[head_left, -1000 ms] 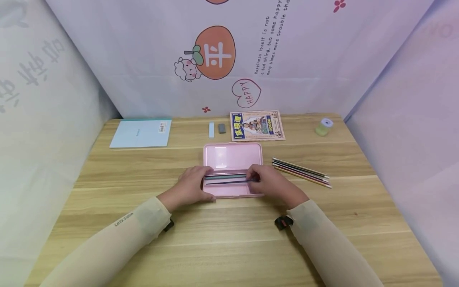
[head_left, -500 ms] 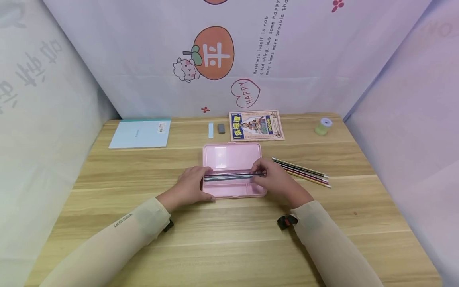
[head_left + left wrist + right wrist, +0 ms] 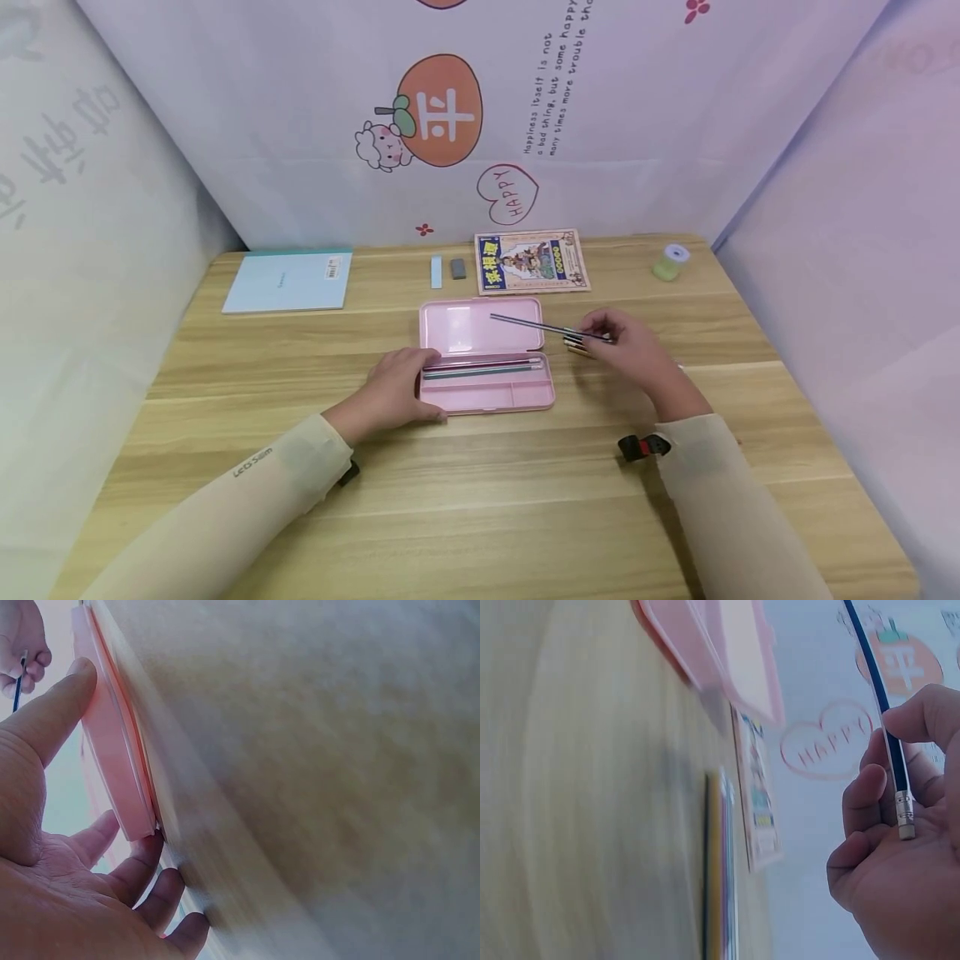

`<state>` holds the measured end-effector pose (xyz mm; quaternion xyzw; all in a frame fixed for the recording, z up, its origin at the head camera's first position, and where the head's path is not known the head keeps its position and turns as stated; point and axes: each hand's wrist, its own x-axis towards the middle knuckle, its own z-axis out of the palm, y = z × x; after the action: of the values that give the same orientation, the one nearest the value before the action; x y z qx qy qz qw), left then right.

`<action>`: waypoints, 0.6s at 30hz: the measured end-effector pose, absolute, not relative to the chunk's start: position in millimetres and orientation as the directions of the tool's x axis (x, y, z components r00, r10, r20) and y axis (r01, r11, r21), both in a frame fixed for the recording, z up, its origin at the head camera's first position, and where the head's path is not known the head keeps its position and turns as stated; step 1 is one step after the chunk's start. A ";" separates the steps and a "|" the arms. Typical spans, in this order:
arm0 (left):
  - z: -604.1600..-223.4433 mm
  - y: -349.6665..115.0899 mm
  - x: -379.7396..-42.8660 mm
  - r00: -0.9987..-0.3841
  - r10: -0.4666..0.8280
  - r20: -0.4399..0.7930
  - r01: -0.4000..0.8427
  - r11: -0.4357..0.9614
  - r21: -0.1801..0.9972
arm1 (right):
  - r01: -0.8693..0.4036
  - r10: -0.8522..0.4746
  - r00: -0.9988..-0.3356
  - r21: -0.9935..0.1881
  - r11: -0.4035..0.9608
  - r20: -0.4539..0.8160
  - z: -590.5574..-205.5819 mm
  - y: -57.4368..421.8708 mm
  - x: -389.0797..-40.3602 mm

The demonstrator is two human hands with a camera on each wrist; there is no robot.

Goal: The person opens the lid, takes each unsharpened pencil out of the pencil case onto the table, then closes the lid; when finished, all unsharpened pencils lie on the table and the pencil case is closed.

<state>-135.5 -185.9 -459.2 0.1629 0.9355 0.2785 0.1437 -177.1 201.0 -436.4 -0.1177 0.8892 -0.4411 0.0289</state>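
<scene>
A pink pencil case (image 3: 534,395) lies with its lid (image 3: 480,327) raised on the wooden table. My left hand (image 3: 393,387) holds its left end, thumb at the front and fingers round the far side; the left wrist view shows the thumb on the case's pink wall (image 3: 112,757). Several pencils (image 3: 480,369) lie in its long rear compartment. My right hand (image 3: 633,354) pinches a dark blue pencil (image 3: 876,675) near its eraser end, raised to the right of the case. Beneath that hand lies a bundle of pencils (image 3: 718,877), partly hidden in the head view.
Behind the case are a light blue strip (image 3: 436,272), a grey eraser (image 3: 458,268) and an illustrated booklet (image 3: 531,262). A pale blue notebook (image 3: 287,282) lies at back left. A small green cylinder with a white top (image 3: 671,262) stands at back right. Fabric walls enclose the table.
My right hand has lifted away from the case and moved right, carrying the dark pencil over the bundle. My left hand stays at the case's left end.
</scene>
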 end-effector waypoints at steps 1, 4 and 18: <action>-459.2 -186.0 -135.5 -0.906 0.386 -0.176 0.225 0.789 0.571 | -0.175 -0.219 -0.974 -0.789 0.589 0.052 -435.0 206.6 -177.2; -459.6 -186.6 -135.5 -0.907 0.385 -0.171 0.227 0.788 0.572 | -0.148 -0.171 -0.984 -0.769 0.621 0.051 -432.7 222.3 -176.9; -460.2 -185.1 -136.0 -0.906 0.390 -0.167 0.236 0.790 0.566 | -0.052 -0.076 -0.997 -0.690 0.722 -0.005 -455.6 280.4 -179.4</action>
<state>-136.0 -185.1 -460.2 0.1671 0.9358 0.2777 0.1386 -179.4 280.4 -455.6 -0.0344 0.9276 -0.3715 0.0162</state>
